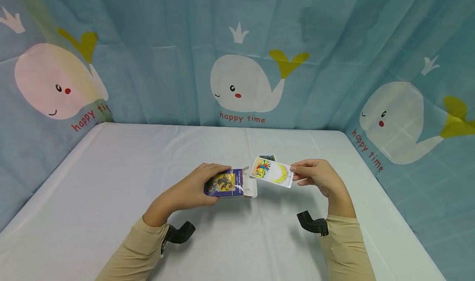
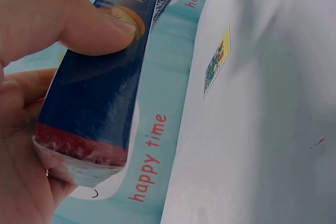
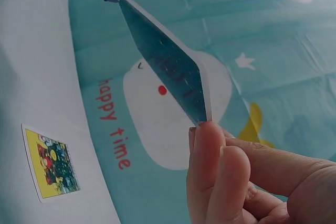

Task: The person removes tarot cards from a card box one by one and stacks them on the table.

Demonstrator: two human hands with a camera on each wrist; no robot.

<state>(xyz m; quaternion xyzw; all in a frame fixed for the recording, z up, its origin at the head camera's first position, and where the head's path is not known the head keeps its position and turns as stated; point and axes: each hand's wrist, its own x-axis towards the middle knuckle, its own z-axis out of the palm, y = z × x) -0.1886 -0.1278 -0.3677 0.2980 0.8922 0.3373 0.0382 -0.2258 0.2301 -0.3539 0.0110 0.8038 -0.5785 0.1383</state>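
My left hand (image 1: 196, 186) grips a dark blue and purple tarot card box (image 1: 224, 183), thumb along its narrow side and fingers on the far side. The box's white end flap (image 1: 250, 186) stands open toward the right. Between the thumb and fingers of my right hand (image 1: 320, 178) is a white-edged card (image 1: 272, 172) with a yellow ring and a colourful figure. Its left end is close to the box's open end. In the right wrist view the underside of the held card (image 3: 163, 61) looks dark and glossy. Another picture card (image 3: 51, 167) lies on the table behind.
A white cloth covers the table (image 1: 130, 161). Blue curtains (image 1: 167, 66) printed with whales hang along its back and both sides. A black wrist strap mount (image 1: 179, 232) sticks out from the left sleeve, and a similar mount (image 1: 311, 223) from the right.
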